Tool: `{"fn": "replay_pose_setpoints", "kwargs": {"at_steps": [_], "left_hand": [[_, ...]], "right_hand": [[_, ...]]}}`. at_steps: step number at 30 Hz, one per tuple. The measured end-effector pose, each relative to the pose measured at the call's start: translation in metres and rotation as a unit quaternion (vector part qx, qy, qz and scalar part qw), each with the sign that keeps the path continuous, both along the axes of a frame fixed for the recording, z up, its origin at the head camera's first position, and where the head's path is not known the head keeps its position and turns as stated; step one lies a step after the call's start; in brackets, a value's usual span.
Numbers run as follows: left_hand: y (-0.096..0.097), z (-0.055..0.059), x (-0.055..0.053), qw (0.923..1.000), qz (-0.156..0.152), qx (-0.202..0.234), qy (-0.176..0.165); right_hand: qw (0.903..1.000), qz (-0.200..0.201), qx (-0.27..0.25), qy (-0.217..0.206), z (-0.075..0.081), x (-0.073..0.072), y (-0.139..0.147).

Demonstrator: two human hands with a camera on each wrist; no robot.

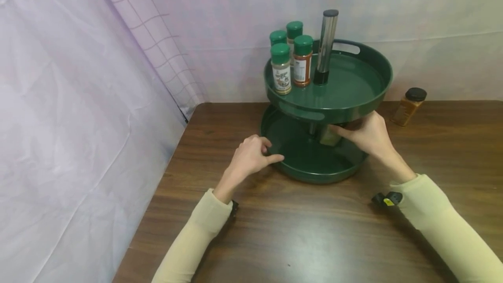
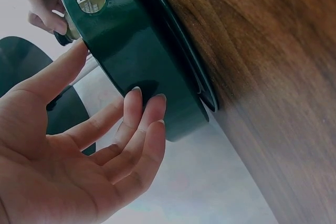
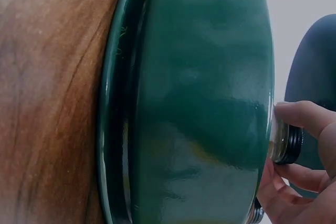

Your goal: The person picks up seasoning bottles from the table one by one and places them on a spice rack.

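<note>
A two-tier green turntable tray stands on the table; its lower tier (image 1: 314, 171) sits under the upper tier (image 1: 353, 91). My right hand (image 1: 371, 136) reaches between the tiers and pinches a small spice jar (image 1: 329, 136). In the right wrist view the jar's black lid (image 3: 294, 145) shows between thumb and fingers, with its lower part behind the tier's wall. At the left of the lower tier, my left hand (image 1: 251, 154) has its thumb by the rim and loosely bent fingertips (image 2: 155, 103) at the outer wall.
Several green-capped spice bottles (image 1: 302, 67) stand on the upper tier's left side, beside a tall metal cylinder (image 1: 327, 47) with black ends. To the right, a black-lidded spice bottle (image 1: 404, 110) is on the wooden table (image 1: 275, 230). White curtains (image 1: 228, 34) hang behind and left.
</note>
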State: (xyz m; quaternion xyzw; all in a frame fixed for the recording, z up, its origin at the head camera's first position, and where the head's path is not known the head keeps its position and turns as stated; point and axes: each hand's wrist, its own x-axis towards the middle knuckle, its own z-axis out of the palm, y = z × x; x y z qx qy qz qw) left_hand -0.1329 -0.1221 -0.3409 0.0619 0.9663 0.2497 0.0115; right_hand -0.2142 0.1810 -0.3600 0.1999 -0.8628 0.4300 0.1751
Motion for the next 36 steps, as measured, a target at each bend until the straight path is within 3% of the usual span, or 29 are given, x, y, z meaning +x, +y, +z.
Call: {"fn": "replay_pose_setpoints", "kwargs": {"at_steps": [11, 22, 36], "left_hand": [[0.000, 0.003, 0.000, 1.0000, 0.002, -0.001, -0.006], [0.001, 0.002, 0.000, 1.0000, 0.005, 0.000, -0.008], [0.001, 0.001, 0.000, 1.0000, 0.005, -0.002, -0.008]], "right_hand": [[0.9999, 0.009, 0.002, -0.005, -0.003, -0.002, -0.004], [0.9994, 0.029, 0.004, 0.018, -0.002, 0.000, -0.004], [0.9989, 0.015, 0.034, -0.029, 0.027, 0.004, 0.018]]}}
